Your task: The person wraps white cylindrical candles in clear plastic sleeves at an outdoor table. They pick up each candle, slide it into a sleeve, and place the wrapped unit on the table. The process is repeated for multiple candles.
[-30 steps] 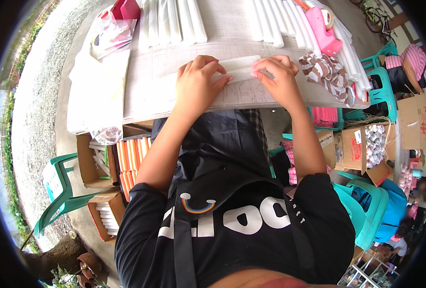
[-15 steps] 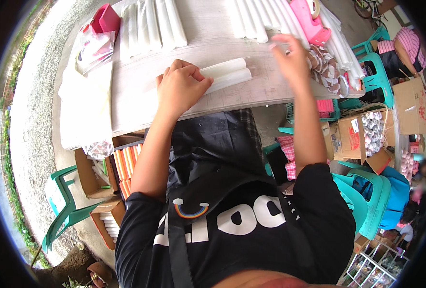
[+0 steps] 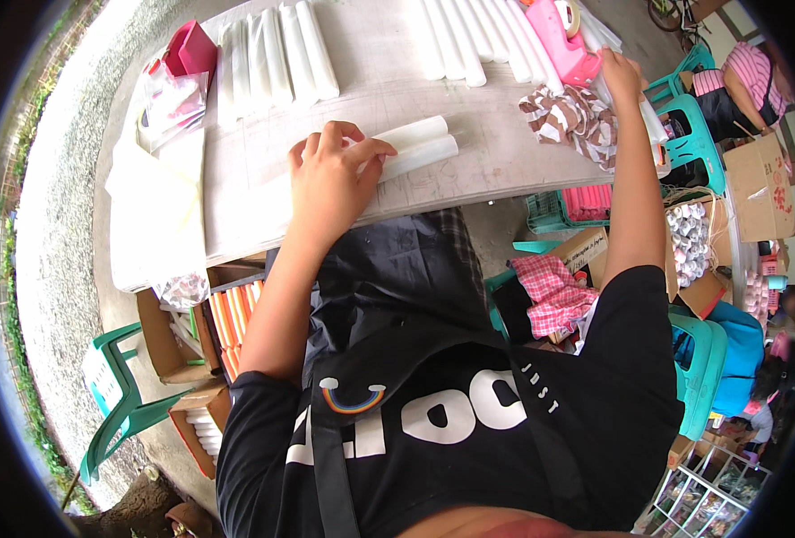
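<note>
Two white candles [image 3: 423, 156] lie side by side on the table in front of me, with clear film showing past their right ends. My left hand [image 3: 337, 175] is closed over their left part, fingers bent and thumb against them. My right hand [image 3: 623, 75] reaches to the far right, at the side of a pink tape dispenser [image 3: 566, 49]. Its fingers are bent together; what they pinch, if anything, is hidden. Beside that wrist lies a brown-and-white patterned cloth [image 3: 570, 125].
Rows of white candles [image 3: 276, 56] lie along the table's far side. A dark pink holder [image 3: 190, 49] and plastic bags [image 3: 172, 103] are at the left. Boxes of orange candles [image 3: 233, 314] and a green chair [image 3: 120, 394] stand below; another person [image 3: 745, 85] bends at the right.
My right hand has moved right and away from me, from above the table to beside the pink tape dispenser. My left hand has stayed on the two candles.
</note>
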Motion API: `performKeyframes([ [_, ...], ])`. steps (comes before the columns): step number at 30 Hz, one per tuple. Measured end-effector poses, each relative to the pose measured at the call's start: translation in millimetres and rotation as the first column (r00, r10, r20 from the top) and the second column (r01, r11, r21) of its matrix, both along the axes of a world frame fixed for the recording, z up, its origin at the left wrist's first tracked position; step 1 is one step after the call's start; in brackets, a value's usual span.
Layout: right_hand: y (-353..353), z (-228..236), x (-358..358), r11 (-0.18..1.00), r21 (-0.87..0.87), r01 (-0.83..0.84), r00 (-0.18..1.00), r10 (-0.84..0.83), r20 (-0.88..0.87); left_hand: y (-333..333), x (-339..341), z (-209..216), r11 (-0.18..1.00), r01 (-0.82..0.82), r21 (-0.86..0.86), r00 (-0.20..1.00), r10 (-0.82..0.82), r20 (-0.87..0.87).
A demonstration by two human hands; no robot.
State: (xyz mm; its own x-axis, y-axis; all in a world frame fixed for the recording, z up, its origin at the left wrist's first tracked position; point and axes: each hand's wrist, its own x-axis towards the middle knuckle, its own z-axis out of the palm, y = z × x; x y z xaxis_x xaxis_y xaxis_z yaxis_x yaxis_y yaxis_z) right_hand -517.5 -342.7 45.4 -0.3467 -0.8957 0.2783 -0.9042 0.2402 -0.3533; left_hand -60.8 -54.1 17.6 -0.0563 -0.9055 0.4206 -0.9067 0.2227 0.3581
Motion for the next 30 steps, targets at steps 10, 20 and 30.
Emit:
performKeyframes([
  [10,-37.0,11.2,-3.9,0.989,0.074,-0.131,0.945,0.102,0.31,10.3,-12.2,-1.3,0.993,0.058,-0.105,0.998,-0.054,0.043],
  [20,-39.7,-21.8,-74.6,0.988,-0.001,-0.156,0.891,0.141,0.432,6.6,-9.3,-4.9,0.994,0.066,-0.089,0.996,-0.07,-0.049],
  [30,36.9,32.0,21.8,0.99,0.021,-0.137,0.926,0.135,-0.352,4.3,-4.3,-3.8,0.999,0.051,0.0,0.982,-0.05,-0.185],
])
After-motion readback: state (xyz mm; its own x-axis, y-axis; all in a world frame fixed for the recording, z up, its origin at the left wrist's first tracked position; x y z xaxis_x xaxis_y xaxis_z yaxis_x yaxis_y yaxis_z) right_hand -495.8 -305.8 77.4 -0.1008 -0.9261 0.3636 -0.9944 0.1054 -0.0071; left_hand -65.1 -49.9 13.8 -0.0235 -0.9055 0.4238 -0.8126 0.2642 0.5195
